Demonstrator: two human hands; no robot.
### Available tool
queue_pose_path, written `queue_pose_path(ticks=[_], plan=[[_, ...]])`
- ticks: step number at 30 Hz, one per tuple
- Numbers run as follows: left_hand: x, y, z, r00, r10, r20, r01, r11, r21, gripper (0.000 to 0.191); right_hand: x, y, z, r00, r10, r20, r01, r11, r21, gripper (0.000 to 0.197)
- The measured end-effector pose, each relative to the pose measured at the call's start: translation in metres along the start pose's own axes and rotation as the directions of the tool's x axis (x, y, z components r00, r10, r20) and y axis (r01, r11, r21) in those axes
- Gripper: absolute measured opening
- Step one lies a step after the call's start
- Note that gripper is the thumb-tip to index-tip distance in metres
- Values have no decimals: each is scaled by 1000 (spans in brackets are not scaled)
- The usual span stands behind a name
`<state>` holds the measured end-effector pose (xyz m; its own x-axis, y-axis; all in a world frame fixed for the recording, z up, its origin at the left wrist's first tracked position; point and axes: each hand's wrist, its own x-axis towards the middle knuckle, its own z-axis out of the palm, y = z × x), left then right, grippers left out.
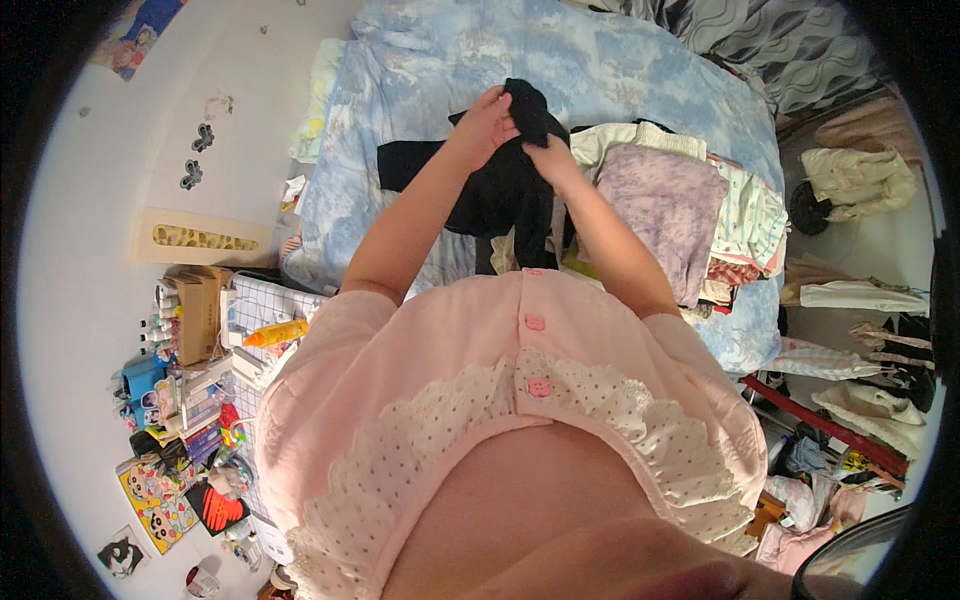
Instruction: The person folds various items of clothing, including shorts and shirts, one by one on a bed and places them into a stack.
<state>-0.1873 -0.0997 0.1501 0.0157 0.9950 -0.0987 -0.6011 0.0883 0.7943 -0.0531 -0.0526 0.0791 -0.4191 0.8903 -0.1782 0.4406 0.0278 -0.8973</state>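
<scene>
Both my hands hold up part of a black garment (487, 191) above a bed with a blue and white sheet (450, 67). The fingers of my left hand (487, 127) grip its raised, bunched end on one side. On the other side my right hand (553, 159) is closed on the same bunched end, its fingertips partly hidden by the cloth. The rest of the garment lies spread on the bed, with one black strip reaching out to the left. Beside my right forearm lies a pile of folded clothes, with a mottled purple piece (660, 217) on top.
White patterned folded clothes (746, 217) lie at the pile's right side. A grid-topped desk (262, 296) with boxes and a yellow-orange tube (276, 333) stands at the left. Clothes hang at the far right, near a red bar (825, 424). A patterned grey curtain (787, 52) hangs at the upper right.
</scene>
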Motion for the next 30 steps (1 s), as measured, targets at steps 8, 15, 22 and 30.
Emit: queue_pose_path(ticks=[8,15,22,30], plan=[[-30,-63,-38,933,304,193,-267,226,937,88,-16,-79,-56,933,281,227,-360,676,643,38],[8,-33,-45,911,412,-12,-185,436,881,30,-15,-95,-90,975,-93,204,-146,426,893,31],[32,17,-1,925,290,-244,-199,919,339,22,-56,-75,-88,970,-83,227,-41,870,491,63],[50,15,-11,890,157,-428,-107,984,140,19,-60,-51,-73,931,-39,362,-225,720,657,41]])
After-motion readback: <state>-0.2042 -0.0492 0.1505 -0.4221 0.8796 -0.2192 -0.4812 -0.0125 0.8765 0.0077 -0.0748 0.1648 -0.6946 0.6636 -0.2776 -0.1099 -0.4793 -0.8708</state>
